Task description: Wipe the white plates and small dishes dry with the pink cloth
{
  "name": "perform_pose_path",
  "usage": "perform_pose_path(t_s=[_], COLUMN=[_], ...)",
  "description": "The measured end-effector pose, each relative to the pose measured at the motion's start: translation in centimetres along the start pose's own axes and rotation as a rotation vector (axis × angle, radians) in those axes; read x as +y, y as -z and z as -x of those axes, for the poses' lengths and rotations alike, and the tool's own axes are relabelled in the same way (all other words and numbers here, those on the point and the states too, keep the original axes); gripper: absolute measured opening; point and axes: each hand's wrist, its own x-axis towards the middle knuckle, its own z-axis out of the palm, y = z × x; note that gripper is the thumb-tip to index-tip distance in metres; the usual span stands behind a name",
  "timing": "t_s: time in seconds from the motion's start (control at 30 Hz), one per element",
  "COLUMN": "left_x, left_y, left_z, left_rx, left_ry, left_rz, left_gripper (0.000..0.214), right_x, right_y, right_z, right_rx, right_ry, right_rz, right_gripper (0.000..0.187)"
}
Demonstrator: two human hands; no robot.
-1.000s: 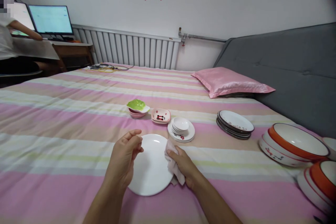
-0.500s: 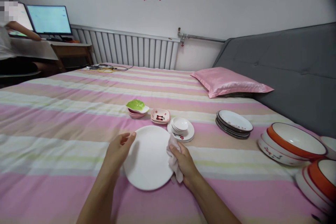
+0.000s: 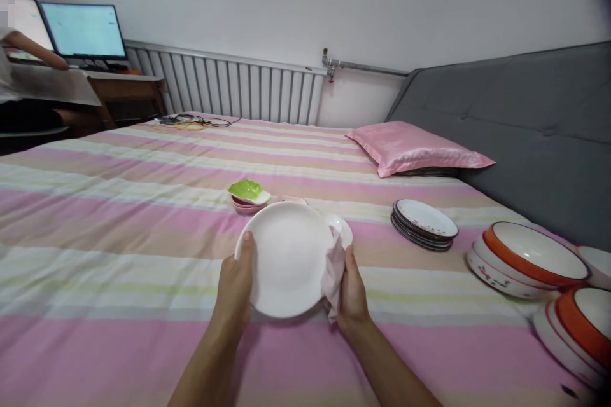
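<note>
A round white plate [image 3: 289, 261] is held above the bed, its face tilted toward me. My left hand [image 3: 236, 283] grips its left rim, thumb on the upper face and the other fingers out of sight beneath. At the right rim, my right hand [image 3: 354, 292] is closed on a pale pink cloth [image 3: 334, 276] that lies against the plate's edge. Just beyond the plate sits a green leaf-shaped dish [image 3: 245, 189] on pink dishes [image 3: 244, 206]. The plate mostly hides another pink dish [image 3: 290, 199] and the small white dishes [image 3: 344, 227].
To the right are a stack of dark-rimmed plates [image 3: 424, 222] and orange-banded bowls [image 3: 534, 261]. A pink pillow [image 3: 420, 146] lies by the grey headboard [image 3: 515, 102]. Cables [image 3: 191, 121] lie at the bed's far edge; a person's arm [image 3: 35, 48] shows at the desk.
The plate has risen and shifted right and away from me, covering more of the dishes behind. My left hand has closed on its left rim; the right hand and cloth moved along.
</note>
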Motion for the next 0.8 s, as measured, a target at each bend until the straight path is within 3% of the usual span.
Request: perform_pose_path(t_s=[0.13,0.4,0.63,0.8], left_x=[0.1,-0.5,0.0,0.9], left_y=[0.1,-0.2,-0.1,1.0], left_z=[0.0,0.0,0.6,0.3], left_rx=[0.044,0.113,-0.058,-0.224], left_ry=[-0.047,-0.136,-0.233,-0.198], left_rz=[0.027,0.038,-0.151,-0.289], left_gripper=[0.047,0.049,0.050,0.049], right_x=[-0.1,0.9,0.6,-0.6], right_y=[-0.2,0.1,0.5,0.7], right_z=[0.0,0.1,0.0,0.2], right_rx=[-0.017,0.051,0.200,0.194], right_ry=[0.017,0.144,0.280,0.337], right_rz=[-0.192,0.092,0.273,0.394], right_gripper=[0.057,0.051,0.033,0.026])
